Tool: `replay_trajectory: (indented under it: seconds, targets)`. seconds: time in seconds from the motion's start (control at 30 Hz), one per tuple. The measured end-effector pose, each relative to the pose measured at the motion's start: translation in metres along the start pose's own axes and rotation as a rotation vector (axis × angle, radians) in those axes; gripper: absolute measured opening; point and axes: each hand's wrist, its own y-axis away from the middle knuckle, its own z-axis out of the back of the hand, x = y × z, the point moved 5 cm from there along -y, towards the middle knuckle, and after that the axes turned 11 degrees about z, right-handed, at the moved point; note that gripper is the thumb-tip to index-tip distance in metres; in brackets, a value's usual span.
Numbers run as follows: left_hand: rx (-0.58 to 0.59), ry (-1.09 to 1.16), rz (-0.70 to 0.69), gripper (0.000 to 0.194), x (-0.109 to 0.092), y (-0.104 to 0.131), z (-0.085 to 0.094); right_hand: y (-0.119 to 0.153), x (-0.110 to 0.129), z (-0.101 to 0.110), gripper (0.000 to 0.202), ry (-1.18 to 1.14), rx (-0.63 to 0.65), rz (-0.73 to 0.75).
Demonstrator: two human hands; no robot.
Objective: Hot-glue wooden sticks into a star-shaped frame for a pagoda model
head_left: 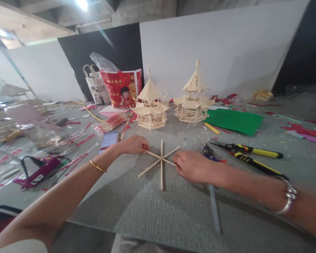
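Note:
Several thin wooden sticks cross at one centre and form a six-armed star [162, 175] low over the grey table [137, 207]. My left hand [137, 144] pinches the tip of its upper-left arm. The lower-right arm's end is between the closed fingers of my right hand [191, 166], which hides that tip. Just beyond my right hand lies a glue gun [209, 153], partly covered by the hand; a clear glue stick [215, 211] extends on the near side of my wrist. A phone [108, 141] with a lit screen rests behind my left forearm.
Two wooden stick pagodas [150, 109] [193, 102] stand at the back. Yellow-black pliers [260, 151] and a green sheet [234, 120] lie right. Left are a purple power strip [38, 172], wrapped sticks [113, 123] and scattered scraps. A red bag [121, 88] stands behind.

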Motion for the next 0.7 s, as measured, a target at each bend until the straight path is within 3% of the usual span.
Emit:
replay_trajectory:
  seconds: [0.33,0.6,0.7]
  targets:
    - [0.077,-0.059,0.027,0.014,-0.013,0.027,-0.007,0.002,-0.001,0.003,0.024,0.022,0.039,0.040]
    - [-0.052,-0.055,0.025,0.016,-0.031,0.050,-0.021,0.001,-0.014,-0.004,0.024,0.091,-0.010,0.082]
    - [-0.016,-0.027,0.021,0.018,-0.035,0.052,-0.020,0.008,-0.021,-0.003,0.020,0.092,-0.039,0.093]
